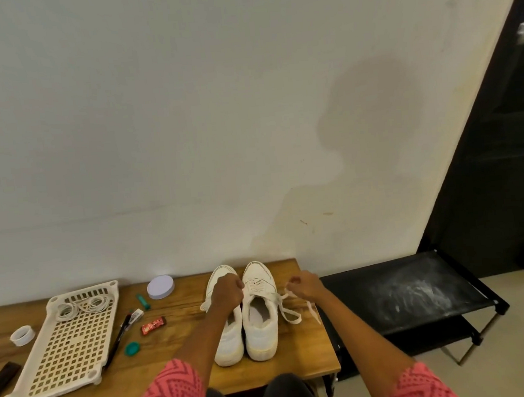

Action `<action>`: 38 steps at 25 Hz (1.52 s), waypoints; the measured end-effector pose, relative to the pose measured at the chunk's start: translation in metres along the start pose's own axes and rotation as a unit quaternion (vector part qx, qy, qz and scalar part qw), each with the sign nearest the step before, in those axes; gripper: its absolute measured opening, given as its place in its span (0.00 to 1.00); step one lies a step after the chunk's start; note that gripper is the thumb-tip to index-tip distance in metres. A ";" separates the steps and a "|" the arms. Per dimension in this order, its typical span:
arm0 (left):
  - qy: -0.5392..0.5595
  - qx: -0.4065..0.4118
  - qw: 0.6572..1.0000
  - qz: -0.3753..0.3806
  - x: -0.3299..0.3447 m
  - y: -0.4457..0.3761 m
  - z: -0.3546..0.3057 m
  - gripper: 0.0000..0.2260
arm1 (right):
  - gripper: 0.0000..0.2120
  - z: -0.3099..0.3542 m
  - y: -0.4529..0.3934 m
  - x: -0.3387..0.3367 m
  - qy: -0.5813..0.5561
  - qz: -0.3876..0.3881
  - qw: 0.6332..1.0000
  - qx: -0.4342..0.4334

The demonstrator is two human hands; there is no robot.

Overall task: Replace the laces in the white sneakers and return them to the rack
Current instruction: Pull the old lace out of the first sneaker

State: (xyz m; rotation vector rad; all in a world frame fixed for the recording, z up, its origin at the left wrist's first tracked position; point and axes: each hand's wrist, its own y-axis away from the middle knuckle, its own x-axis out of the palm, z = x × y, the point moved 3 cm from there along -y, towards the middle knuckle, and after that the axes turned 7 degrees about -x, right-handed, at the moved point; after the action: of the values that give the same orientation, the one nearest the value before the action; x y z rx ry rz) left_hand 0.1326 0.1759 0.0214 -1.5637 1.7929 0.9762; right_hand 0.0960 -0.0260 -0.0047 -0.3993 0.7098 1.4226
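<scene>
Two white sneakers sit side by side on the brown wooden table [163,393], with their toes toward the wall. The left sneaker [228,337] and the right sneaker [260,322] touch each other. They look soft and a bit worn.

The left hand [226,291] is over the left sneaker, and its fingers are curled tight, but what they pinch is too small to tell. The right hand [305,286] is just beside the right sneaker. Its fingers pinch a flat white lace [288,310] that runs from that shoe and loops on the table.

One cream plastic rack shelf [67,345] full of little square holes lies to the left. One bundle of white laces [81,307] is coiled on it. Near it are one round pale lid [160,287], one white tape ring [22,335], one black pen [118,339], one red wrapper [153,325] and one small green cap [132,348].

One black rack [405,293] with dusty cloth shelves stands on the floor to the right.
</scene>
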 end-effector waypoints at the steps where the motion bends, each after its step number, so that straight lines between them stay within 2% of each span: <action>1: -0.020 -0.011 1.000 0.004 0.004 0.000 0.008 0.11 | 0.08 0.001 0.000 0.008 0.047 0.022 0.999 0.007; 3: -0.039 -0.021 0.999 0.016 0.014 -0.001 0.016 0.12 | 0.13 0.011 -0.002 0.025 0.110 0.048 0.993 -0.015; 5: -0.057 -0.005 0.998 0.028 0.021 -0.005 0.016 0.13 | 0.21 0.025 -0.003 0.042 0.157 0.060 0.983 -0.077; 8: -0.069 0.015 0.996 0.046 0.025 -0.012 0.015 0.11 | 0.19 0.034 -0.005 0.055 0.204 0.028 0.973 -0.106; 11: -0.043 0.013 0.997 0.057 0.025 -0.018 0.019 0.10 | 0.15 0.034 -0.008 0.047 0.197 0.031 0.971 -0.129; 14: -0.064 0.014 0.995 0.077 0.022 -0.021 0.017 0.17 | 0.07 0.041 -0.015 0.018 0.013 0.039 0.993 -0.108; 17: -0.091 0.024 0.994 0.059 0.025 -0.019 0.009 0.21 | 0.08 0.057 -0.023 -0.015 -0.112 0.135 0.984 -0.012; 18: -0.098 0.024 0.994 0.042 0.027 -0.017 0.008 0.19 | 0.08 0.061 -0.028 -0.024 -0.134 0.128 0.983 0.012; 19: -0.104 0.023 0.994 0.025 0.029 -0.016 0.007 0.18 | 0.08 0.067 -0.036 -0.034 -0.161 0.083 0.983 0.025; 20: -0.105 0.023 0.994 0.012 0.032 -0.015 0.007 0.17 | 0.08 0.072 -0.046 -0.045 -0.170 0.000 0.985 0.033; 22: -0.089 0.022 0.996 0.002 0.035 -0.014 0.008 0.15 | 0.12 0.081 -0.061 -0.059 -0.071 -0.164 0.984 0.021; 24: -0.059 0.014 0.998 0.001 0.036 -0.013 0.010 0.13 | 0.18 0.096 -0.064 -0.059 0.051 -0.224 0.972 -0.047; 25: -0.046 0.011 0.999 0.000 0.036 -0.014 0.011 0.12 | 0.18 0.100 -0.063 -0.051 0.056 -0.213 0.970 -0.101; 27: -0.016 0.006 1.000 -0.002 0.036 -0.014 0.014 0.13 | 0.11 0.098 -0.052 -0.024 0.010 -0.133 0.973 -0.187; 29: 0.010 -0.003 1.000 0.001 0.035 -0.015 0.018 0.14 | 0.07 0.080 -0.034 0.008 0.057 -0.024 0.978 -0.198; 31: 0.031 -0.011 0.999 0.006 0.034 -0.015 0.019 0.14 | 0.09 0.056 -0.023 0.035 0.138 0.027 0.972 -0.189; 33: 0.043 -0.016 0.999 0.006 0.035 -0.015 0.020 0.14 | 0.13 0.041 -0.018 0.054 0.180 0.035 0.968 -0.170; 38: 0.013 -0.008 0.999 -0.030 0.039 -0.010 0.018 0.14 | 0.14 0.044 -0.016 0.068 0.282 -0.035 0.945 -0.160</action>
State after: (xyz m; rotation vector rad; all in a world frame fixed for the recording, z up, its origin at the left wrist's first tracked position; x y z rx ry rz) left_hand 0.1355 0.1674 -0.0214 -1.6384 1.7487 0.9488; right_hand 0.1201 0.0511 -0.0199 -1.1060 0.9089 1.3640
